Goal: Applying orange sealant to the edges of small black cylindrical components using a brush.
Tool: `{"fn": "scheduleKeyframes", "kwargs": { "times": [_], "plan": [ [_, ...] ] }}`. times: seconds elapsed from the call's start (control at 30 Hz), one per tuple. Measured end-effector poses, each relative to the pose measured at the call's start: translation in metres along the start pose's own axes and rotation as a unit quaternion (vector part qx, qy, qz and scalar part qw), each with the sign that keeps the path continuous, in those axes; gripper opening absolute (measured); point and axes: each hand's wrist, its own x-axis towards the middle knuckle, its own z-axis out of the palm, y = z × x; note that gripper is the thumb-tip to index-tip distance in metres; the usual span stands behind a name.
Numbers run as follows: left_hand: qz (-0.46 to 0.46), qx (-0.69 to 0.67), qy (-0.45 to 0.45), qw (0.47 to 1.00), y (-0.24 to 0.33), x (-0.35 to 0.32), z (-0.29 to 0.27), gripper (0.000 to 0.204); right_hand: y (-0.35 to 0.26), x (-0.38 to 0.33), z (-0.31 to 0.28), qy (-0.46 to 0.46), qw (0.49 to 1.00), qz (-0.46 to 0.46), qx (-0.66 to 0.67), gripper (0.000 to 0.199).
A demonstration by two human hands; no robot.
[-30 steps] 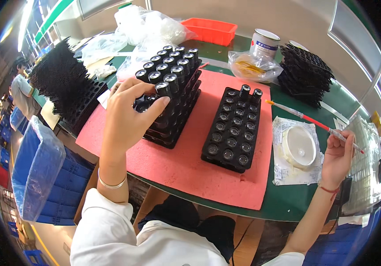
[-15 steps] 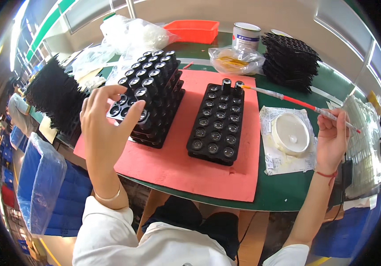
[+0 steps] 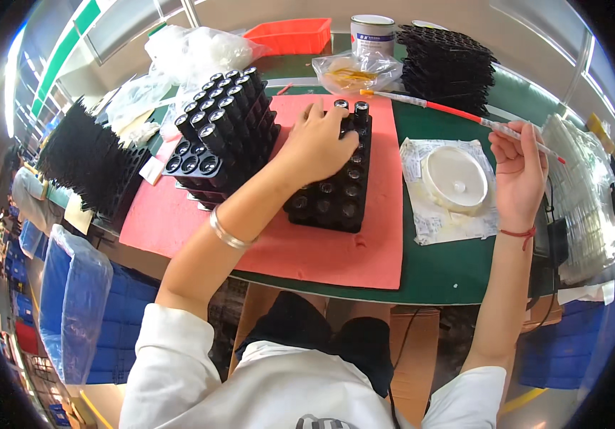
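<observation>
My right hand point(image 3: 520, 168) grips a thin brush point(image 3: 457, 116) with a red and white handle; its yellowish tip points left, past the far end of a black tray point(image 3: 325, 218). That tray has rows of round holders with clear, lens-like tops, and two black cylinders point(image 3: 361, 109) stand up at its far end. Over the tray's far left part reaches my left hand point(image 3: 319, 146), fingers curled and closed; whatever is between them is hidden behind the hand. To its left stands a stack of black trays point(image 3: 214, 175) with many black cylinders point(image 3: 211, 134) upright on top and bare round sockets in the front row.
A shallow white dish point(image 3: 457, 179) lies on paper at the right. Behind are a tin can point(image 3: 372, 36), a plastic bag point(image 3: 357, 75), a red bin point(image 3: 289, 36) and black tray piles point(image 3: 447, 71). A pink mat point(image 3: 307, 261) covers part of the green table. Clear trays point(image 3: 582, 200) stand far right.
My left hand has moved right, from the cylinder stack to the single tray, and its fingers have closed. My right hand still holds the brush, whose tip has moved away from the upright cylinders.
</observation>
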Motion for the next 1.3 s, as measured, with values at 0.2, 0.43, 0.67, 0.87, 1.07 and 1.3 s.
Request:
{"fn": "scheduleKeyframes", "kwargs": {
  "times": [0.2, 0.43, 0.67, 0.87, 1.07, 1.3],
  "plan": [
    [-0.037, -0.054, -0.039, 0.997, -0.020, 0.021, 0.016, 0.029, 0.004, 0.000, 0.000, 0.009, 1.000, 0.002, 0.002, 0.021],
    [-0.021, -0.104, -0.035, 0.994, -0.015, 0.020, 0.011, 0.029, 0.002, 0.000, -0.001, 0.023, 1.000, 0.007, -0.003, 0.021],
    [0.008, -0.205, 0.090, 0.975, 0.023, -0.014, -0.033, 0.030, -0.001, -0.004, 0.005, 0.041, 0.999, 0.011, 0.011, 0.019],
    [-0.033, -0.486, 0.053, 0.872, 0.011, -0.038, -0.034, 0.011, -0.001, -0.009, 0.013, 0.033, 0.999, 0.003, 0.002, 0.019],
    [-0.077, -0.624, 0.047, 0.776, 0.012, -0.054, -0.037, 0.044, 0.004, -0.015, 0.020, 0.020, 1.000, -0.010, -0.012, 0.020],
    [-0.158, -0.709, -0.012, 0.688, 0.011, -0.060, -0.052, 0.035, 0.011, -0.022, 0.025, 0.020, 0.999, -0.006, -0.035, 0.023]
  ]
}}
